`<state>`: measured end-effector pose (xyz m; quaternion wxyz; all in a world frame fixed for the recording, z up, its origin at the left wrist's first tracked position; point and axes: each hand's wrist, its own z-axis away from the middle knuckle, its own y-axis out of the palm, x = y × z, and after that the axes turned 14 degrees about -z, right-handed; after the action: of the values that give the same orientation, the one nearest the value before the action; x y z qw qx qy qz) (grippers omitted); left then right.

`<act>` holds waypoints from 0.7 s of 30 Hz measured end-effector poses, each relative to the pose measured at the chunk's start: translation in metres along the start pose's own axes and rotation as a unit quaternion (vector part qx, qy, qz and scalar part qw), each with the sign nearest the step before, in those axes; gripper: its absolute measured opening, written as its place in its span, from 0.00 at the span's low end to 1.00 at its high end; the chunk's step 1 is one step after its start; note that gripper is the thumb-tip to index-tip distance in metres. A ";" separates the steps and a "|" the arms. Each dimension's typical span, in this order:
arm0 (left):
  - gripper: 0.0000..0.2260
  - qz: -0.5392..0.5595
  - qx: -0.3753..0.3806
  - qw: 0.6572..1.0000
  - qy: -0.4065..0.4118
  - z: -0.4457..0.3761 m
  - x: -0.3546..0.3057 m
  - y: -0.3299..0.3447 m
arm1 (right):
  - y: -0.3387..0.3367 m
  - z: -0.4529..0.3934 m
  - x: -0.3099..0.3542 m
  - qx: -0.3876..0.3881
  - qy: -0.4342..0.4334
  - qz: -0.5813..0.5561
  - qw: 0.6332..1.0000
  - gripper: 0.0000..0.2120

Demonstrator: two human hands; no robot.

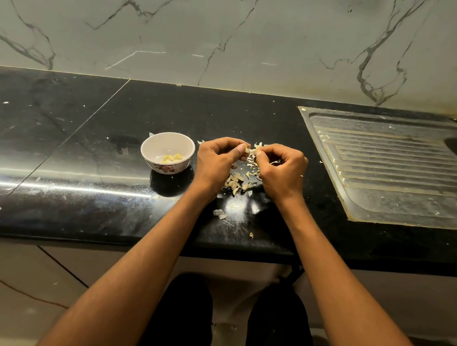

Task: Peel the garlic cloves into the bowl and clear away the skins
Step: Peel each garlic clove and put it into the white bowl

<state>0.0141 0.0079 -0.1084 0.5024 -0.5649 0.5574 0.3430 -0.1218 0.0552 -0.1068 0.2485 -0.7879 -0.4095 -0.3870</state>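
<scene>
Pinching one garlic clove (pixel 248 150) between the curled fingers of my left hand (pixel 217 158) and right hand (pixel 282 166), I am keeping it above the skins (pixel 237 182) on the worktop (pixel 76 142), just beside the bowl (pixel 167 153), so peel is dropping clear of the peeled cloves (pixel 172 158).

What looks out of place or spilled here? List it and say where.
Garlic skins lie scattered on the black counter under and between the left hand and right hand, with stray flakes nearer the front edge. The bowl stands upright; nothing looks damaged.
</scene>
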 end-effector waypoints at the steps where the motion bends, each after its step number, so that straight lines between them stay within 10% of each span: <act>1: 0.04 0.000 0.001 1.000 -0.001 0.000 0.000 0.000 | 0.000 0.000 0.000 0.004 -0.008 0.008 1.000 0.06; 12: 0.05 -0.005 0.007 1.000 -0.003 -0.001 0.003 -0.001 | -0.003 -0.003 -0.005 -0.015 0.008 0.105 0.994 0.04; 21: 0.04 0.013 0.009 1.000 -0.011 -0.001 0.003 0.000 | 0.000 -0.003 0.003 0.039 0.061 -0.053 0.996 0.06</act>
<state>0.0147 0.0066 -0.1107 0.5091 -0.5496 0.5620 0.3506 -0.1224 0.0543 -0.1026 0.2828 -0.7299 -0.4490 -0.4310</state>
